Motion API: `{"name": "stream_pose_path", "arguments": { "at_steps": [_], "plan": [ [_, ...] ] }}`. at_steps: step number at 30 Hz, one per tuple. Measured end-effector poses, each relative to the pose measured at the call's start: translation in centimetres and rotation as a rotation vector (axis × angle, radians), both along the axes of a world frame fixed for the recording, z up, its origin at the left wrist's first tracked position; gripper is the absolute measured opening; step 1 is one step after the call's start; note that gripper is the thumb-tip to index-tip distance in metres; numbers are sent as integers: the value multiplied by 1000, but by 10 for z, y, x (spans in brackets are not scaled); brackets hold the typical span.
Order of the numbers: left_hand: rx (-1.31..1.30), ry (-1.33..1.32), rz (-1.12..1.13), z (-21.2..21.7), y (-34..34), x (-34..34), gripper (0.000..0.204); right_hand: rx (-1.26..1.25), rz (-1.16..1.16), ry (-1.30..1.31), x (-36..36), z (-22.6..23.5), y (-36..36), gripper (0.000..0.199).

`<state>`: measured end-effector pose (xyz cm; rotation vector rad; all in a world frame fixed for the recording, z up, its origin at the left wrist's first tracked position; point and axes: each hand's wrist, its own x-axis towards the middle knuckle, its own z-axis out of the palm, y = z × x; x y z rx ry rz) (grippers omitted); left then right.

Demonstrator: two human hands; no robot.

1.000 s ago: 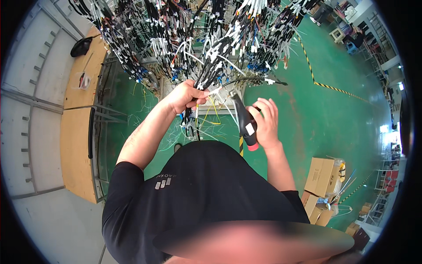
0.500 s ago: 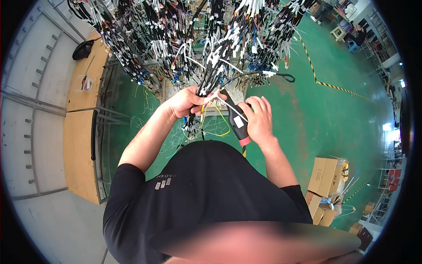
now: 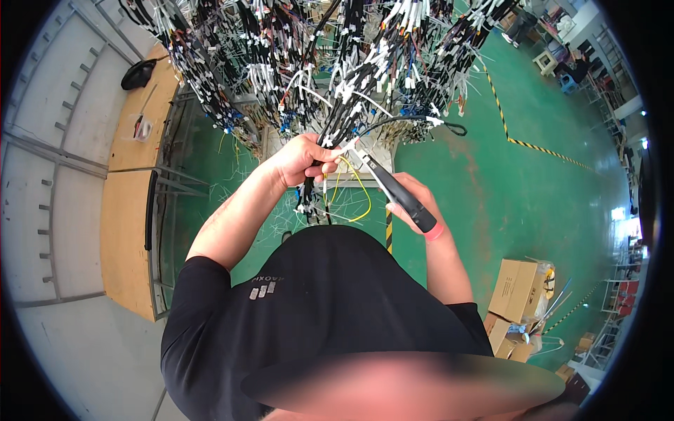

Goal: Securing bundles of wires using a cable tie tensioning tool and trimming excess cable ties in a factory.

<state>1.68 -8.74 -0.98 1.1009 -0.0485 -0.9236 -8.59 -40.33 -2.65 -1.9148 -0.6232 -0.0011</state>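
left hand (image 3: 303, 160) pinches a wire bundle (image 3: 330, 151); right hand (image 3: 415, 203) is clenched round a cutter (image 3: 394, 193), whose tip could nick the yellow wire (image 3: 354, 184) if it slips.

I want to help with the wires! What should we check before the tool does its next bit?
1. Left hand holds the wire bundle in a firm grip: ok.
2. Right hand is wrapped round the black-handled tool: ok.
3. Tool tip is at the bundle, beside the left fingers: ok.
4. Fingers out of the tip's way: cannot tell, they sit very close.
5. Loose yellow wire loops under the tool, not caught: cannot tell.
6. Hanging wires above stay off the hands: ok.
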Motion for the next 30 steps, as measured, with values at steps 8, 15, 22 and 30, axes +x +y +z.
{"name": "stream_pose_path", "arguments": {
  "at_steps": [8,15,22,30],
  "plan": [
    [31,3,-11,5,-1,-2,17,181,34,66,-3,-14,7,42],
    [71,15,9,10,-1,-4,15,-34,-31,-16,-5,9,14,40],
    [48,-36,37,17,-8,-12,14,-152,-96,-199,-7,12,19,36],
    [-3,23,9,14,-7,-10,8,-193,-154,-224,-15,5,16,30]
  ]
}}
